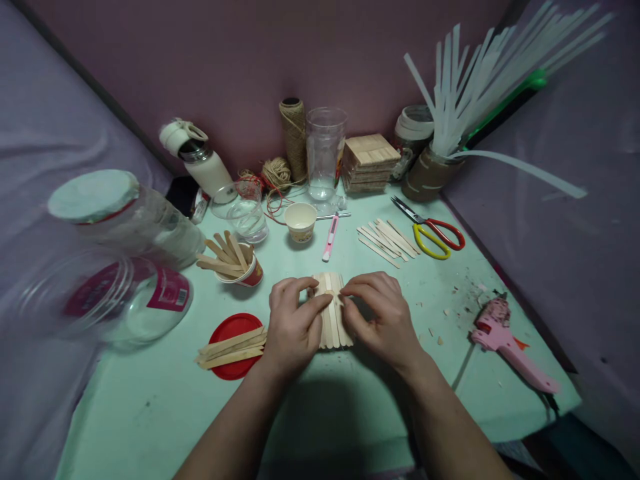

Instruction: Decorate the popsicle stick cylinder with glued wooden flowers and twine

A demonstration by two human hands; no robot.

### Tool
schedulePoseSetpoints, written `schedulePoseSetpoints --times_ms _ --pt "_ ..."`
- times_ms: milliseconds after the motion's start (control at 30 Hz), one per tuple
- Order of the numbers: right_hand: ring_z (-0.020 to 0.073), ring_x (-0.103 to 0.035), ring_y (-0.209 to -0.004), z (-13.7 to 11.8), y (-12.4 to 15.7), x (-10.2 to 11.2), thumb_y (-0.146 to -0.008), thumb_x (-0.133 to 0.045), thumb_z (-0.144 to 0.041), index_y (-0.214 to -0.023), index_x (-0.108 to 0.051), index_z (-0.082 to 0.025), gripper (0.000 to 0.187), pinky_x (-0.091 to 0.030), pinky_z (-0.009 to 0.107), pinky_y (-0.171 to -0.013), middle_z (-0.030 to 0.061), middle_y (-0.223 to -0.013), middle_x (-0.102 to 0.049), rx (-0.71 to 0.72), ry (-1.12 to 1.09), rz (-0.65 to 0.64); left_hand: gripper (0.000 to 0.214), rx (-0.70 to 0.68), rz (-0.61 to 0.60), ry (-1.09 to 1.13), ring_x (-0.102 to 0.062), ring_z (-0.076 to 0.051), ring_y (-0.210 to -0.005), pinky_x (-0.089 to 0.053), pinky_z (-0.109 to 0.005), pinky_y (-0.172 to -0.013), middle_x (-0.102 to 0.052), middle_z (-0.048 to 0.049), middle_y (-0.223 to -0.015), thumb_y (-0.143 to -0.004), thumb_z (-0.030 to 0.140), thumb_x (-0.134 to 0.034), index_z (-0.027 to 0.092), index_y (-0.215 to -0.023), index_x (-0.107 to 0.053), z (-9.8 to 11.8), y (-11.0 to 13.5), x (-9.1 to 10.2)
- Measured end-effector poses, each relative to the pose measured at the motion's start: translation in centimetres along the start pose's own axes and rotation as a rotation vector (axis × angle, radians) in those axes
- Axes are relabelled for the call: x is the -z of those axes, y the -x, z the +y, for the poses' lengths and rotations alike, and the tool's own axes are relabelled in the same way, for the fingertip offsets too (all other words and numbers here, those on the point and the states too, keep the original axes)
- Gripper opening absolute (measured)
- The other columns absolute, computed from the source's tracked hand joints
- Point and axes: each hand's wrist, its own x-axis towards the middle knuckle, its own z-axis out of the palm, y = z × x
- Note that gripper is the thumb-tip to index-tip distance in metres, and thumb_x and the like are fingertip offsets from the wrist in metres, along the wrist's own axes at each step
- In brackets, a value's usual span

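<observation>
A flat panel of wooden craft sticks [332, 313] laid side by side rests on the mint-green table [325, 413] in the middle. My left hand [293, 323] pinches its left side, fingers closed on the sticks. My right hand [383, 313] grips the right side, fingertips pressed onto the panel's upper part. A red lid [231, 347] with a few loose sticks across it lies just left of my left hand.
A paper cup of sticks [235, 263], a small white cup [301, 221], a pink utility knife [330, 238], loose sticks [387, 240] and scissors [433, 232] lie behind. A pink glue gun [505, 343] lies at the right. Clear jars [125, 293], a bottle, twine and glue sticks crowd the left and back.
</observation>
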Motion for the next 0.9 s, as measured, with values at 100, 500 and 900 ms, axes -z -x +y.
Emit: schedulePoseSetpoints --times_ms 100,500,900 --pt "0.0226 -0.060 -0.085 0.02 0.00 -0.03 -0.088 -0.056 -0.016 -0.087 -0.066 -0.021 0.012 -0.043 0.041 -0.078 0.0054 -0.087 -0.069 0.001 -0.003 -0.004 0.033 -0.005 0.000 0.011 -0.050 -0.025 -0.104 -0.045 -0.047 -0.093 -0.061 -0.0092 -0.111 -0.082 0.001 -0.052 0.023 -0.100 -0.070 0.01 -0.04 0.02" --pt "0.0228 -0.060 -0.086 -0.09 0.01 0.02 -0.088 -0.056 -0.015 -0.087 -0.065 -0.022 0.011 -0.042 0.041 -0.078 0.0057 -0.088 -0.069 -0.007 0.001 -0.011 0.035 -0.018 0.011 0.025 -0.049 -0.025 -0.104 -0.045 -0.045 -0.091 -0.060 -0.0097 -0.112 -0.080 -0.001 -0.051 0.021 -0.101 -0.069 -0.05 -0.09 -0.01" --pt "0.0212 -0.059 -0.088 -0.30 -0.16 0.01 -0.088 -0.056 -0.016 -0.087 -0.066 -0.020 0.011 -0.042 0.040 -0.080 0.0060 -0.089 -0.070 -0.017 0.009 0.019 0.027 -0.061 -0.008 -0.040 -0.050 -0.027 -0.103 -0.044 -0.045 -0.092 -0.062 -0.0115 -0.110 -0.083 0.003 -0.055 0.019 -0.097 -0.071 -0.33 -0.43 0.25"
